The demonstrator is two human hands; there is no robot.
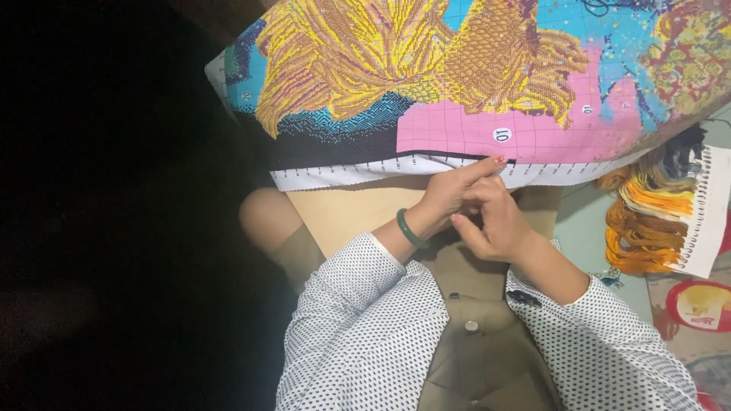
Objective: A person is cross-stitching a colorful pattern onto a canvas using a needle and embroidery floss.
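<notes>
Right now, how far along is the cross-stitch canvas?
Stitched: the yellow-gold motifs and blue areas of the canvas. In hand: the left hand and right hand work together at its lower edge. Left: the bare pink gridded patch. Orange thread skeins lie alongside.

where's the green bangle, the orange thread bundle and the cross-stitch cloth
green bangle [410,229], head view, on the band at the left wrist
orange thread bundle [638,237], head view, mid skeins
cross-stitch cloth [457,129], head view, pink gridded patch
</notes>
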